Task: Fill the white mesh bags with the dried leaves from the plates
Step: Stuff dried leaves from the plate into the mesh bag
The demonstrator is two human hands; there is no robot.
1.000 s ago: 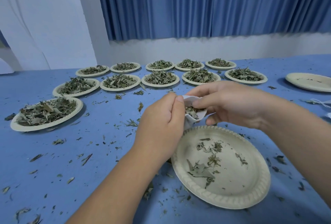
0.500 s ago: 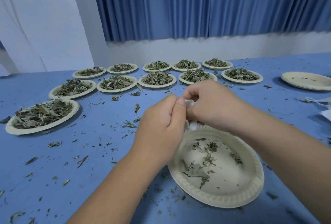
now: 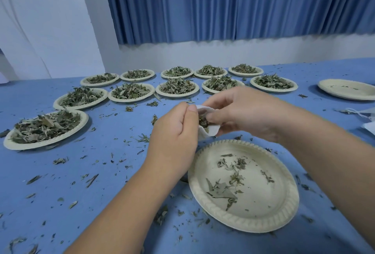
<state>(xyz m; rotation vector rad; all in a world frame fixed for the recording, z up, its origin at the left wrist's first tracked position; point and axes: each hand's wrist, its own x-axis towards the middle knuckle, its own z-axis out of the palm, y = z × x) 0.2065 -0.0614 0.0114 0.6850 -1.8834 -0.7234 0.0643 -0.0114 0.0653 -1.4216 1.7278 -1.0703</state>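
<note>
Holding a white mesh bag (image 3: 211,130) open just beyond the far rim of the near plate (image 3: 284,209), both hands work above the blue surface (image 3: 101,172). The left hand (image 3: 174,138) has its fingers curled and pinches the bag's edge between thumb and forefinger. The right hand (image 3: 243,115) pinches the opposite edge, its thumb lying across the mouth. Dried leaves (image 3: 203,120) show inside the bag between the two thumbs; how full it is cannot be told, since the hands cover most of it.

The near plate carries only a thin scatter of leaf scraps (image 3: 221,190) on its left half. Beyond it and to its left, eleven heaped plates (image 3: 129,91) stand in loose rows, the closest of them (image 3: 45,129) well to the left of the near plate. Far to the right of the near plate and further back lies a nearly bare plate (image 3: 349,91), and at the picture's right edge some white material with strings (image 3: 369,119) lies on the surface. Leaf crumbs (image 3: 91,180) are strewn all round the near plate.
</note>
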